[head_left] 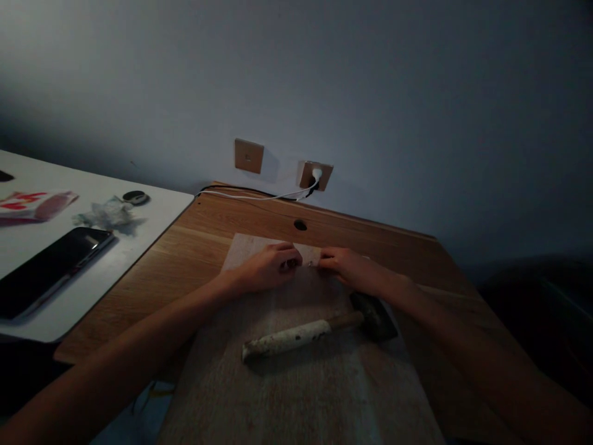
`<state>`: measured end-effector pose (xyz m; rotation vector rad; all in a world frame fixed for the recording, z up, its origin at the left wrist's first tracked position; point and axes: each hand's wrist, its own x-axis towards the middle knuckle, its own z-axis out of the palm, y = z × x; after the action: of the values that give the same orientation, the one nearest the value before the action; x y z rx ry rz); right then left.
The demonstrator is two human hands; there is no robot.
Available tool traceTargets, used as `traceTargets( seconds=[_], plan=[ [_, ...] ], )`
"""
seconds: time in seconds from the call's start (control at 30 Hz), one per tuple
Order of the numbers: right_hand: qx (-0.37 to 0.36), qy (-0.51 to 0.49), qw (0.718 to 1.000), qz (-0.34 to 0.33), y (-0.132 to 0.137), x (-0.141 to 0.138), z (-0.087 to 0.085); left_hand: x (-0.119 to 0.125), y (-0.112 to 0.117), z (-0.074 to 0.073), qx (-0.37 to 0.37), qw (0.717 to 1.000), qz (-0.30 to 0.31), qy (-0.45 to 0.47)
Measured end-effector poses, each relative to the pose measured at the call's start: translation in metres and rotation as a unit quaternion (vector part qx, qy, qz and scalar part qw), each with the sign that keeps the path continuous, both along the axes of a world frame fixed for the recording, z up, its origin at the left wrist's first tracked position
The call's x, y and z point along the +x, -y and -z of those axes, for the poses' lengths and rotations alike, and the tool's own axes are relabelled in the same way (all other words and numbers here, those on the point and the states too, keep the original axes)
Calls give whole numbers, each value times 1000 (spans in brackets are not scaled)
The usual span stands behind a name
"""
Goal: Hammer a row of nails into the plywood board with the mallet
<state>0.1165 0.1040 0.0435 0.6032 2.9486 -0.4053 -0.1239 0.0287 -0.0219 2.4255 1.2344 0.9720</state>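
Note:
My left hand (266,267) rests on the far part of a wooden board (296,395), its fingers curled closed. Something small and dark shows at those fingertips, too small to name. Facing it, my right hand (352,269) is closed with fingertips pressed together on the board; whether they hold anything is hidden. Between both hands lies a tiny pale piece (310,264). A hammer (296,337) lies across the board nearer to me, its white-coated handle to the left and its dark head just below my right wrist.
The board lies on a wooden table (185,247) against the wall. A white table (152,216) on the left bears a phone (50,266), crumpled plastic (109,213), a red-and-white packet (37,206) and a round dark object (135,197). Cables (259,196) run to a wall socket (308,175).

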Motion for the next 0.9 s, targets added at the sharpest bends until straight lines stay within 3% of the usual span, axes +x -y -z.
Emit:
traceTargets(
  seconds=[0.13,0.3,0.47,0.63,0.8,0.9],
  plan=[
    [7,3,1000,25,1,-5,2,2,3,3,25,997,37,-68],
    [0,-17,997,71,3,-8,3,4,0,9,58,993,-21,-103],
    [-7,-41,996,78,5,-6,-3,4,-7,8,48,991,-10,-128],
    [-19,-75,993,91,3,-9,-7,6,-12,4,33,991,-38,-121],
    [-1,-50,997,67,0,-22,4,8,-13,2,31,990,-69,-121],
    [19,-31,997,74,-1,-27,12,8,-11,2,34,993,-46,-108]
  ],
)
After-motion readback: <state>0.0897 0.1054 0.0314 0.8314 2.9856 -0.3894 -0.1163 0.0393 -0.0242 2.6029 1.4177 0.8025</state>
